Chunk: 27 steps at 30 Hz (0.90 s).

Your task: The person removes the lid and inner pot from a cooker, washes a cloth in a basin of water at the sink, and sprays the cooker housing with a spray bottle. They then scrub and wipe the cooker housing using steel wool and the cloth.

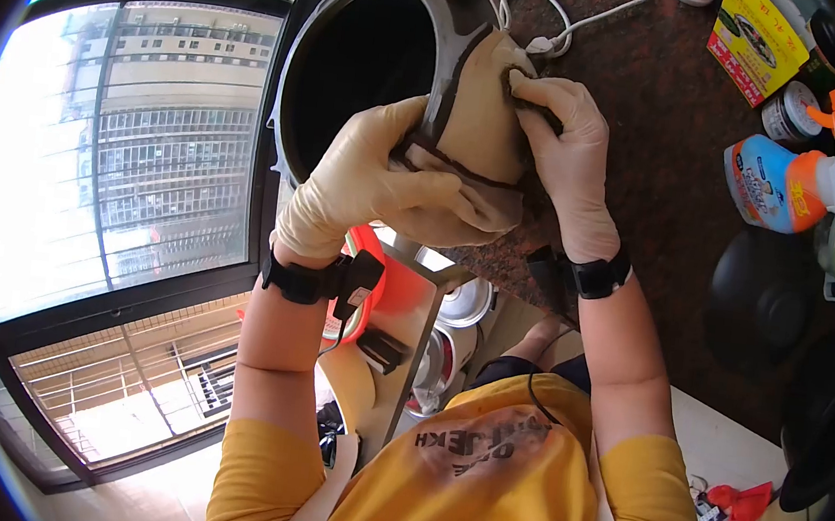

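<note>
A large electric cooker body (pixel 482 96) lies tilted on its side on the dark countertop, its round black opening facing left. Its rim is grey and its outer wall beige. My left hand (pixel 375 181), in a pale glove, grips the near end of the cooker, thumb near the rim and fingers curled along the lower edge. My right hand (pixel 565 134), gloved too, is closed against the beige wall, fingertips pinching what looks like a whitish cloth (pixel 517 57), partly hidden by the fingers. A white power cord (pixel 566 24) lies just beyond the cooker.
To the right on the speckled countertop (pixel 649 152) stand a blue spray bottle with an orange trigger (pixel 777 185), a small jar (pixel 791 114) and a yellow box (pixel 757 47). A window (pixel 148 134) is close on the left. Below sits a red basket (pixel 365 301).
</note>
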{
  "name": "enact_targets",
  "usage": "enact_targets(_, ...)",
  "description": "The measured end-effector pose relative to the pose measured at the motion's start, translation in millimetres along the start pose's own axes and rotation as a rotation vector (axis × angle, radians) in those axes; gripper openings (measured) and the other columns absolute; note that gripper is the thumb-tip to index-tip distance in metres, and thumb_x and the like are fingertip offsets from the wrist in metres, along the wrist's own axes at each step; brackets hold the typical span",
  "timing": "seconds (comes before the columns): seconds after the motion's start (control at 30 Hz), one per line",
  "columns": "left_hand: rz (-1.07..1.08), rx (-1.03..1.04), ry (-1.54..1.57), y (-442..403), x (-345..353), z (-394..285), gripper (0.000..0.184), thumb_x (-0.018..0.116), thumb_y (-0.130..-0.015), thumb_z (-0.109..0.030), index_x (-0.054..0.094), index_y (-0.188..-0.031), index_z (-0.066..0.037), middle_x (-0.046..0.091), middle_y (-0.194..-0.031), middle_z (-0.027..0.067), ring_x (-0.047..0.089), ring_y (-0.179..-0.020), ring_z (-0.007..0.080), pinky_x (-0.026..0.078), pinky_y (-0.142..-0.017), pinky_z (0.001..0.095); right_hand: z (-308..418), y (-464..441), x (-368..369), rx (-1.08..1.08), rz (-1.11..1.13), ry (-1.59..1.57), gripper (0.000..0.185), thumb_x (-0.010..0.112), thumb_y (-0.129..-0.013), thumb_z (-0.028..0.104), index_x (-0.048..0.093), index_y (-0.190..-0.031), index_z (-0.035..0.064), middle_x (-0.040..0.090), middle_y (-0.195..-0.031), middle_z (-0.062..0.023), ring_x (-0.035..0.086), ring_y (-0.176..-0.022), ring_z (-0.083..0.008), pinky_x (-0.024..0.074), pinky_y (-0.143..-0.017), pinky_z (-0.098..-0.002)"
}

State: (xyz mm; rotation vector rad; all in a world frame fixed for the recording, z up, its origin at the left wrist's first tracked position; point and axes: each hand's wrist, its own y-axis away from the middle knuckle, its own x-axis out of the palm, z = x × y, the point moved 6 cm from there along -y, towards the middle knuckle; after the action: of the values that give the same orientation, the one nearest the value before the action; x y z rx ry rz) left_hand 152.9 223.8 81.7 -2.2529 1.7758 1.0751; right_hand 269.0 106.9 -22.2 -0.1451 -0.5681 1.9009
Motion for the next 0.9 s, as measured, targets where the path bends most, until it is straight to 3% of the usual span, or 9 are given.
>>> enact_targets(0.07,0.0,-0.006,0.004,1.4,1.6,-1.1,0.046,0.077,-0.073,-0.013,0.065,-0.113,0.004,0.07,-0.093,0.0044,0.06,-0.085,0.0076,0.054,-0.079,0.0271,-7.3,2.2,-1.6,0.061,0.059,-0.008,0.03,0.071,-0.075,-0.003,0.076,-0.1,0.0112,0.071,-0.097,-0.0078,0.066,-0.091,-0.0288,0.0529,-0.083,-0.0381)
enact_targets(0.2,0.009,-0.052,0.092,1.2,0.4,3.3,0.045,0.077,-0.072,-0.013,0.066,-0.113,0.004,0.07,-0.093,0.0046,0.06,-0.084,0.0078,0.053,-0.079,0.0271,50.5,-15.6,13.4,-0.289,0.022,-0.039,0.027,0.073,-0.076,0.0,0.075,-0.099,0.0134,0.069,-0.089,-0.0035,0.063,-0.084,-0.0274,0.0514,-0.076,-0.039)
enact_targets(0.37,-0.008,-0.022,0.063,1.1,1.2,-1.0,0.045,0.077,-0.072,-0.012,0.065,-0.113,0.004,0.07,-0.093,0.0044,0.06,-0.085,0.0081,0.053,-0.079,0.027,-2.5,-11.6,6.1,-0.045,0.019,0.014,0.025,0.072,-0.074,-0.002,0.075,-0.096,0.0112,0.069,-0.088,-0.0057,0.063,-0.083,-0.0303,0.051,-0.076,-0.04)
enact_targets(0.5,-0.012,-0.028,0.07,-0.8,0.5,-1.5,0.044,0.076,-0.073,-0.011,0.065,-0.113,0.004,0.07,-0.093,0.0044,0.06,-0.085,0.0079,0.054,-0.079,0.0271,39.2,-17.6,13.4,-0.243,0.045,-0.035,0.026,0.074,-0.075,-0.001,0.073,-0.098,0.0103,0.071,-0.09,-0.005,0.064,-0.084,-0.0287,0.0512,-0.077,-0.0393)
enact_targets(0.63,-0.004,-0.051,0.065,-0.6,-1.2,1.9,0.044,0.076,-0.073,-0.011,0.065,-0.113,0.004,0.07,-0.093,0.0043,0.06,-0.086,0.0078,0.054,-0.08,0.0272,20.9,-17.9,14.2,-0.197,0.003,-0.067,0.024,0.074,-0.075,-0.001,0.073,-0.096,0.0101,0.072,-0.092,-0.0048,0.065,-0.085,-0.028,0.0515,-0.078,-0.0388)
enact_targets(0.73,-0.008,-0.068,0.139,-1.7,1.9,-2.8,0.044,0.075,-0.073,-0.011,0.065,-0.114,0.005,0.07,-0.094,0.0044,0.06,-0.086,0.0077,0.053,-0.079,0.0268,-10.9,-15.6,11.9,0.049,0.044,-0.07,0.021,0.073,-0.078,0.001,0.073,-0.097,0.0086,0.071,-0.096,-0.0089,0.065,-0.091,-0.03,0.0516,-0.084,-0.0397)
enact_targets(0.9,-0.013,-0.075,0.144,-0.5,2.0,-2.8,0.046,0.075,-0.073,-0.01,0.065,-0.115,0.006,0.069,-0.096,0.0052,0.061,-0.087,0.0082,0.053,-0.08,0.0258,9.2,-8.1,4.9,-0.052,0.047,-0.012,0.025,0.075,-0.078,0.003,0.072,-0.102,0.0082,0.071,-0.101,-0.0098,0.065,-0.096,-0.0296,0.0518,-0.088,-0.0389)
